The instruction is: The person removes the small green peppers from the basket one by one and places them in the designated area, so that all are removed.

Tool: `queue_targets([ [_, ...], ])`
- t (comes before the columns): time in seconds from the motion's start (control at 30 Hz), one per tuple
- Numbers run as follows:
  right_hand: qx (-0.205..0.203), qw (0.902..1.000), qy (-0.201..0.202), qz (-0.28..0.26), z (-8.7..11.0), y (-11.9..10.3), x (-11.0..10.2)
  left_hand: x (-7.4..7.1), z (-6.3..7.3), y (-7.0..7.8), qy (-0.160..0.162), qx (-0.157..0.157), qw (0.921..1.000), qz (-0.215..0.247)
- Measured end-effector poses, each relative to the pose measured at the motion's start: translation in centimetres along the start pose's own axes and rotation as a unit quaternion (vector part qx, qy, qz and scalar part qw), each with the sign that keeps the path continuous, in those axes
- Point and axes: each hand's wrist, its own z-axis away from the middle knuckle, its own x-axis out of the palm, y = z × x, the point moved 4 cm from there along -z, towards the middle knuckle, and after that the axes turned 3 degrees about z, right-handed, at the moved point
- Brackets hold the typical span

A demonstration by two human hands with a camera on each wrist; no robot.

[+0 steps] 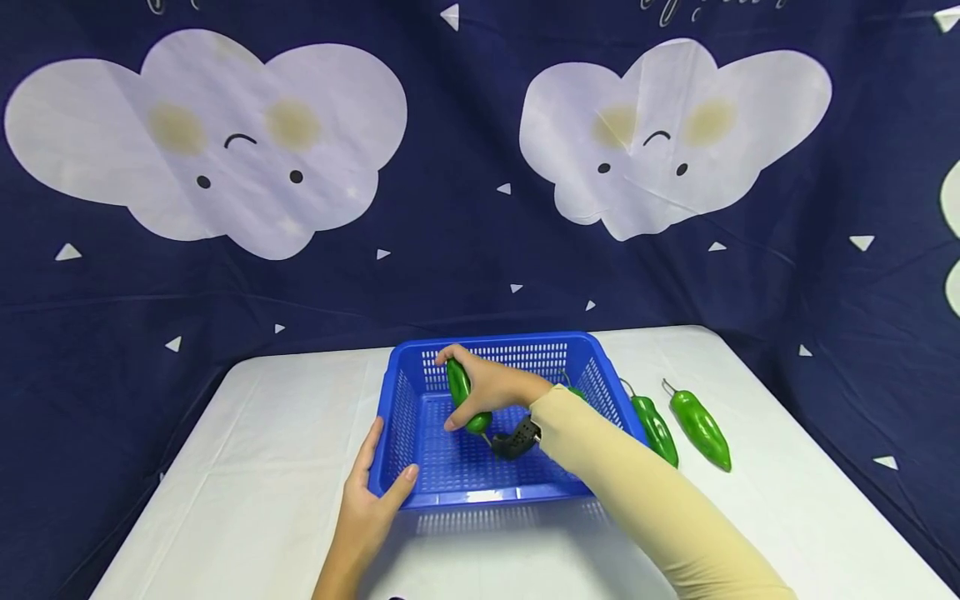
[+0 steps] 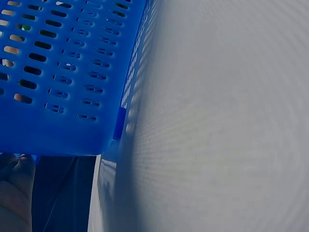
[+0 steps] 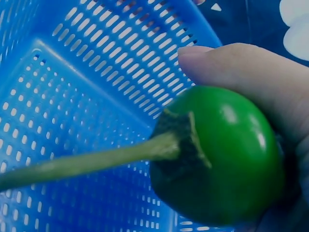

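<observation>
My right hand (image 1: 487,387) grips a long green chili pepper (image 1: 459,382) over the inside of a blue plastic basket (image 1: 517,493). In the right wrist view, the pepper's (image 3: 227,154) stem end faces the camera and a finger or thumb (image 3: 241,67) curves along its side. The left hand (image 1: 367,504) holds the basket's near left corner, thumb over the front rim and fingers along the outer left side. Another green pepper (image 1: 574,391) lies inside the basket at the right, mostly hidden by my right forearm.
Two more green peppers, one beside the basket (image 1: 656,427) and one farther right (image 1: 702,427), lie on the white-covered table (image 1: 255,467). A dark blue curtain (image 1: 465,275) printed with clouds hangs behind the table. A black wrist device (image 1: 516,439) hangs below my right wrist.
</observation>
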Motion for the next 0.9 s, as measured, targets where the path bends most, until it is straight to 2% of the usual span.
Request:
queue_targets([
  [0.43,-0.033,0.9990,0.031,-0.001,2.0,-0.8,-1.4,0.0,0.0,0.0,-0.005,-0.001,0.9999,0.013],
  [0.67,-0.016,0.9991,0.038,0.003,4.0,-0.8,-2.7,-0.1,0.0,0.0,-0.002,-0.001,1.0000,0.008],
  [0.9,0.011,0.9987,0.050,-0.008,6.3,0.7,-4.4,-0.1,0.0,0.1,-0.002,0.003,0.9999,0.011],
])
